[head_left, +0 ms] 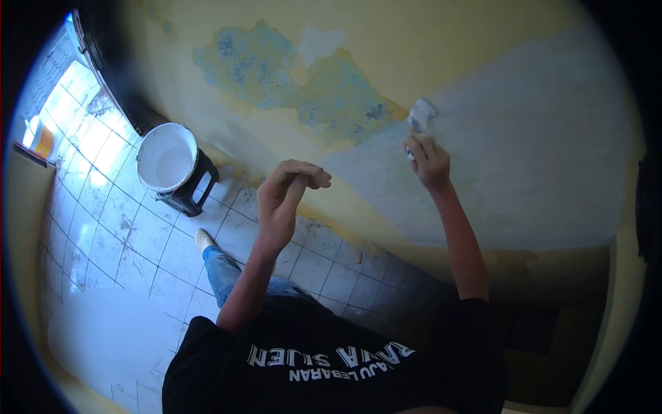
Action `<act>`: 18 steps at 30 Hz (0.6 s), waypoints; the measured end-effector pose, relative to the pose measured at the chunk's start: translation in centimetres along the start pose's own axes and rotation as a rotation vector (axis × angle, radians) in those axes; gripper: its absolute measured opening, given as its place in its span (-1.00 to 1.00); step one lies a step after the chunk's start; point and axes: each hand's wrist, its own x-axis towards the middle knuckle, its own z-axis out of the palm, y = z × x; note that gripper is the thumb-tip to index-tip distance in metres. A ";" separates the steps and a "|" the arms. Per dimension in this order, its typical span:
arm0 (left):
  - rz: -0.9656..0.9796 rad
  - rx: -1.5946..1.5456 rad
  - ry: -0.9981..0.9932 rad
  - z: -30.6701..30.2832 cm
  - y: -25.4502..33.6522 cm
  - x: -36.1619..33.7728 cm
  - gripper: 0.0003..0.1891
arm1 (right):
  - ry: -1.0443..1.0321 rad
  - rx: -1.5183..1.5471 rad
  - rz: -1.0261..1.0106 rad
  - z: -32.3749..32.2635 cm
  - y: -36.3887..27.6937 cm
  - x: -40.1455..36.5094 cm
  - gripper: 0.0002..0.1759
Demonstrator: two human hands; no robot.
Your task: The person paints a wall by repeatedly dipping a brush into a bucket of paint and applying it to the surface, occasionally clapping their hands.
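My right hand (429, 159) is closed round the handle of a paintbrush (422, 114). The brush's head is coated white and lies against the wall (358, 41), at the border of a whitish painted area (524, 152). Most of the handle is hidden in my fingers. My left hand (284, 200) is raised in front of the wall's lower part, its fingers loosely bent with the thumb beneath them. Nothing shows in it. Left of the brush, a peeling patch (341, 103) of blue-green and grey breaks the yellow paint.
A white bucket (167, 159) sits on a dark plastic stool (189, 196) to the left, near the wall. Farther left stands an orange and white pail (43, 138) by a doorway. The tiled floor (138, 228) is stained. My shod foot (203, 239) is below the stool.
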 end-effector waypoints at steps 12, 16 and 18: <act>0.041 -0.019 -0.032 -8.0 5.2 6.6 -0.77 | 0.192 -0.190 0.222 -6.1 1.1 4.4 -0.77; 0.035 -0.043 -0.007 -11.4 7.6 9.3 -0.77 | 0.159 -0.227 0.322 -3.7 -1.0 5.0 -0.80; 0.032 -0.055 -0.025 -12.8 8.6 10.4 -0.74 | 0.059 -0.199 0.383 -0.4 -2.7 3.4 -0.80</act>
